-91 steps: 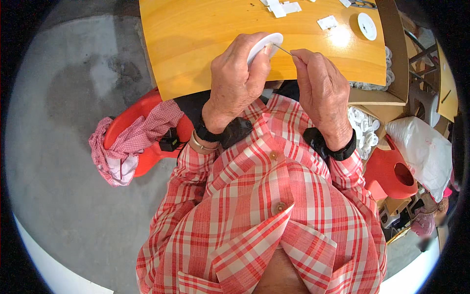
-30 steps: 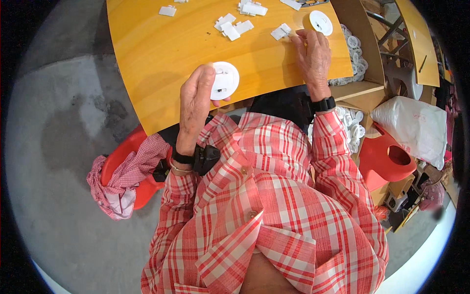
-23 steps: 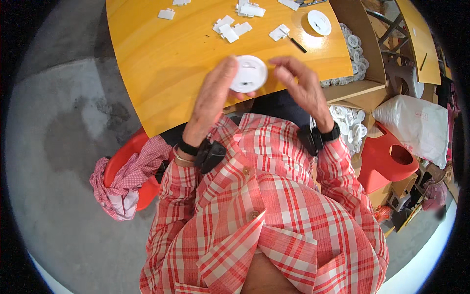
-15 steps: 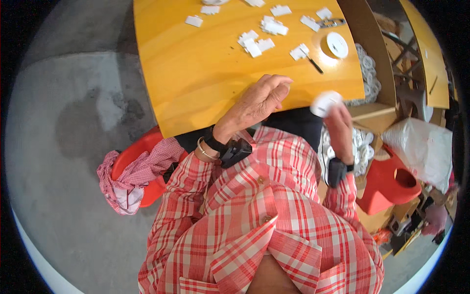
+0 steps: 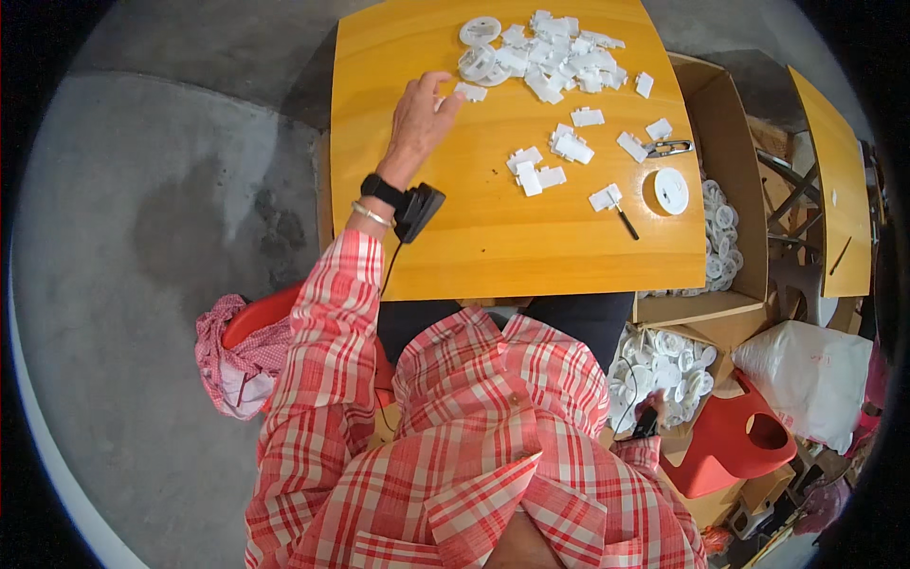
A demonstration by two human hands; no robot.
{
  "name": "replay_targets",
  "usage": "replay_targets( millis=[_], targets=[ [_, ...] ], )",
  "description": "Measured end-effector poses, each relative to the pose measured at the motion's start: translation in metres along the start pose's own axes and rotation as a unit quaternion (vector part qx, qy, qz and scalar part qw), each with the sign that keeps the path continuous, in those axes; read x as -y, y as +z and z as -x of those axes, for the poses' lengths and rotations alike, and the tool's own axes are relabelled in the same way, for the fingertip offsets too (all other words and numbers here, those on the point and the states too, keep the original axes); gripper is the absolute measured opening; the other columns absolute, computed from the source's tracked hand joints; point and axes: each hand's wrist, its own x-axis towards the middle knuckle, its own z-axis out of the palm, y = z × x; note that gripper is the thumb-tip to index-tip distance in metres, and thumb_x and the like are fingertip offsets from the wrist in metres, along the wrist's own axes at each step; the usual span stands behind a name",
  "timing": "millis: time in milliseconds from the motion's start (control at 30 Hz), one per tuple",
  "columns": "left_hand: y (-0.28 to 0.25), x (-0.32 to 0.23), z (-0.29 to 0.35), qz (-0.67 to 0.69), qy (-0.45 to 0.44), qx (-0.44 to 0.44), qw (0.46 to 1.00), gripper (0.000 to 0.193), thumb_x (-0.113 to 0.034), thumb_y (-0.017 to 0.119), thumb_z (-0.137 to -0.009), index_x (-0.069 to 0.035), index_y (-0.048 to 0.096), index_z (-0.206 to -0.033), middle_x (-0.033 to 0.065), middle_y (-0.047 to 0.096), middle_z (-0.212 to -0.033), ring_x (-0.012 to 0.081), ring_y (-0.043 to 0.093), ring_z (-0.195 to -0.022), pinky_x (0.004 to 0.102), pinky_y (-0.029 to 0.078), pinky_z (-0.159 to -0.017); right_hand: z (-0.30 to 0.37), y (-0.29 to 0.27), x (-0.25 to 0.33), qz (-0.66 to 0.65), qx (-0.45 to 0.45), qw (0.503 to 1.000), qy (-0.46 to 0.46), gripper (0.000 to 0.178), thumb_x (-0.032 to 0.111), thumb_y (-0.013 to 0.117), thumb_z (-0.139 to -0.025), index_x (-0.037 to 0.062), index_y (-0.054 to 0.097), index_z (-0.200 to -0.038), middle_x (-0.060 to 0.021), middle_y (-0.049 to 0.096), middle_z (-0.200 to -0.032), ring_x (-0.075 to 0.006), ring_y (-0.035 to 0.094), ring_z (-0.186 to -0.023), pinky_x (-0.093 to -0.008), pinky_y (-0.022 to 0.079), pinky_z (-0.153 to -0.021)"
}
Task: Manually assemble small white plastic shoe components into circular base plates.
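My left hand point(image 5: 420, 119) reaches over the left part of the wooden table, thumb and fingers apart. A small white plastic plate point(image 5: 471, 92) lies just beyond its fingertips, beside a heap of white rectangular plastic pieces point(image 5: 550, 57). White round plastic cases point(image 5: 481, 30) sit at the heap's left side. Low at the right, my right hand point(image 5: 652, 402) is down at a box of white round parts point(image 5: 678, 365). Its fingers are mostly hidden and dark, so its grip does not show.
On the yellow table point(image 5: 455, 256) lie loose white plates point(image 5: 572, 144), a black-handled tool point(image 5: 626, 223), thread snips point(image 5: 669, 148) and a round white case point(image 5: 670, 191). A cardboard box point(image 5: 725, 114) of white rings stands to the right, near a red stool point(image 5: 725, 446) and a plastic bag point(image 5: 806, 379).
My left hand has moved forward across the table. My right hand, which held a white disc, has dropped to the box of round parts. The view has shifted to show more table.
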Motion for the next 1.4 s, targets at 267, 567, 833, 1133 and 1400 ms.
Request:
replay_targets(
  millis=[267,567,833,1133,1400],
  targets=[
    [0.040,-0.002,-0.049,-0.099,0.110,0.020,0.989,0.062,-0.032,0.065,-0.079,-0.013,0.041,-0.133,0.0199,0.048,-0.120,0.0394,0.044,-0.112,0.0443,0.038,-0.095,-0.059,-0.079,-0.043,-0.049,-0.086,0.995,-0.004,0.035,0.045,0.060,-0.086,0.0145,0.052,-0.073,0.0032,0.052,-0.056,-0.0070,0.045,-0.037,-0.0231,0.042,-0.036],
    [0.033,0.005,-0.061,-0.102,0.140,0.043,0.984,0.049,-0.029,0.068,-0.073,-0.012,0.054,-0.117,0.0183,0.060,-0.103,0.0340,0.056,-0.097,0.0430,0.045,-0.084,0.009,-0.008,-0.029,0.028,-0.079,0.992,-0.089,0.035,0.047,0.062,-0.084,0.0152,0.054,-0.072,0.0040,0.049,-0.053,-0.0095,0.042,-0.037,-0.0248,0.034,-0.034],
    [-0.003,-0.014,0.014,0.472,-0.166,0.082,0.862,0.041,-0.038,0.056,-0.090,-0.005,0.054,-0.115,0.0119,0.064,-0.102,0.0227,0.063,-0.088,0.0317,0.051,-0.070,0.000,0.010,-0.021,-0.057,-0.083,0.995,-0.026,0.033,0.042,0.059,-0.089,0.0141,0.051,-0.072,0.0045,0.050,-0.056,-0.0076,0.043,-0.039,-0.0238,0.034,-0.034],
    [0.012,-0.015,0.114,0.706,-0.309,0.129,0.624,0.047,-0.045,0.045,-0.095,-0.005,0.053,-0.117,0.0079,0.061,-0.105,0.0191,0.056,-0.084,0.0282,0.043,-0.060,-0.006,-0.010,-0.006,-0.059,0.029,0.997,0.032,0.032,0.037,0.051,-0.093,0.0079,0.053,-0.081,0.0025,0.056,-0.062,-0.0080,0.053,-0.046,-0.0229,0.045,-0.044],
    [0.020,-0.022,0.141,0.718,-0.293,0.077,0.627,0.040,-0.045,0.050,-0.093,-0.009,0.054,-0.111,0.0062,0.061,-0.108,0.0175,0.055,-0.091,0.0293,0.041,-0.061,-0.008,0.039,0.039,0.085,-0.073,0.982,-0.151,0.024,0.028,0.051,-0.094,0.0073,0.052,-0.082,-0.0022,0.056,-0.068,-0.0055,0.040,-0.044,-0.0208,0.038,-0.042]
  ],
)
